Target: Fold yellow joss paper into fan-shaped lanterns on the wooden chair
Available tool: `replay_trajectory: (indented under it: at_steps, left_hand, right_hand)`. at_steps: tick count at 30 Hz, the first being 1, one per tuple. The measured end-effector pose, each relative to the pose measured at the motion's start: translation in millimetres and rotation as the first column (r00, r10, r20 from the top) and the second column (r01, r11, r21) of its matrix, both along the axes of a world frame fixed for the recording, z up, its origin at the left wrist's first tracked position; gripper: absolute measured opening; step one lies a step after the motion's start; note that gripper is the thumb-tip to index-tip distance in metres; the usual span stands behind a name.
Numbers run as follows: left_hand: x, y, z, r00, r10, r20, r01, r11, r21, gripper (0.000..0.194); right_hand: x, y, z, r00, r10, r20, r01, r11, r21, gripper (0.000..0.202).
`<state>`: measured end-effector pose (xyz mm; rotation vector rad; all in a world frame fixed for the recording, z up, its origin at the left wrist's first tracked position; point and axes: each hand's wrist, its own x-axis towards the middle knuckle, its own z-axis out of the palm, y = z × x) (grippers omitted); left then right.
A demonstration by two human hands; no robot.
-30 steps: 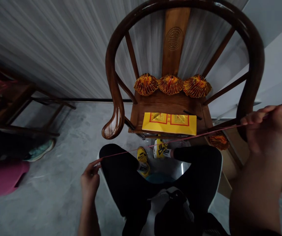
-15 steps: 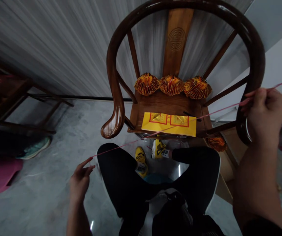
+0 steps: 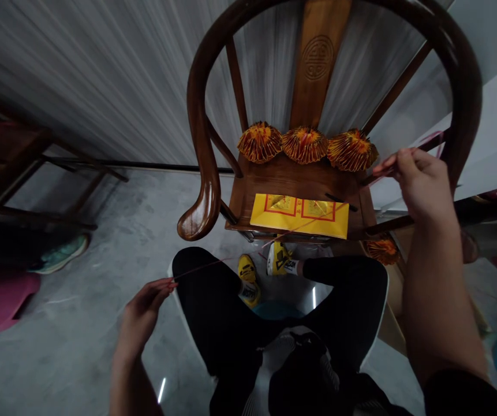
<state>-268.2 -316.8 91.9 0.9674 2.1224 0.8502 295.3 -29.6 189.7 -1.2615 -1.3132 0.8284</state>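
Observation:
A thin pink string (image 3: 289, 232) runs slantwise between my two hands, crossing in front of the chair seat. My left hand (image 3: 144, 309), low over the floor beside my left knee, pinches one end. Up at the right, by the chair's arm, my right hand (image 3: 421, 176) closes its fingers on the other part, and a loop trails behind it. Below the string lies a folded yellow paper packet (image 3: 299, 216) with red frames and gold patches. Behind it sit three pleated orange-gold paper fans (image 3: 303, 144) in a row. A dark thin stick (image 3: 340, 201) rests near the packet.
The wooden round-backed chair (image 3: 205, 202) stands right before my knees. Another orange pleated paper piece (image 3: 382, 251) is in a cardboard box (image 3: 398, 294) at the lower right. On the left are a pink stool (image 3: 1, 303), another person's shoe (image 3: 60, 255) and a second wooden chair (image 3: 36, 144).
My right hand has come inward and left, closer to the seat. The left hand has shifted slightly right, fingers now together. The string, taut before, has slackened and sags.

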Motion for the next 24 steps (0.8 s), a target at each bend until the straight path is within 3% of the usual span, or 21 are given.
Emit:
replay_trajectory:
  at_steps: [3,5,7,10,14,17,20,24]
  left_hand:
    - [28,17,31.5,0.988,-0.157,-0.002,0.157,0.987,0.019,0.058]
    - [56,34,51.2,0.969,-0.248,0.005,0.246,0.965,0.093,0.053]
    - [88,53,70.2,0.914,-0.405,0.032,0.393,0.901,0.182,0.040]
    - [136,81,97.1,0.776,-0.629,-0.047,0.605,0.722,0.335,0.018]
    - [181,109,121.9,0.617,-0.781,-0.099,0.702,0.490,0.517,0.011]
    - [200,123,127.3,0.479,-0.877,-0.029,0.725,0.376,0.577,0.017]
    - [213,131,124.3,0.438,-0.899,0.005,0.716,0.352,0.603,0.021]
    - [229,134,118.0,0.509,-0.849,0.143,0.639,0.484,0.598,0.024]
  right_hand:
    - [-26,-25,3.5,0.958,0.286,0.000,-0.285,0.953,-0.101,0.045]
    - [-46,-41,5.3,0.887,0.461,-0.025,-0.457,0.868,-0.195,0.048]
    - [-65,-56,6.8,0.791,0.611,-0.028,-0.591,0.753,-0.289,0.048]
    - [-87,-71,10.8,0.627,0.778,0.026,-0.707,0.583,-0.401,0.047]
    - [-101,-81,21.1,0.419,0.905,0.080,-0.785,0.405,-0.469,0.046]
    - [-102,-84,27.8,0.303,0.952,0.048,-0.830,0.288,-0.478,0.048]
    - [-99,-87,29.9,0.253,0.967,-0.018,-0.864,0.218,-0.454,0.048]
    - [-93,-94,23.4,0.351,0.934,-0.060,-0.867,0.300,-0.399,0.046]
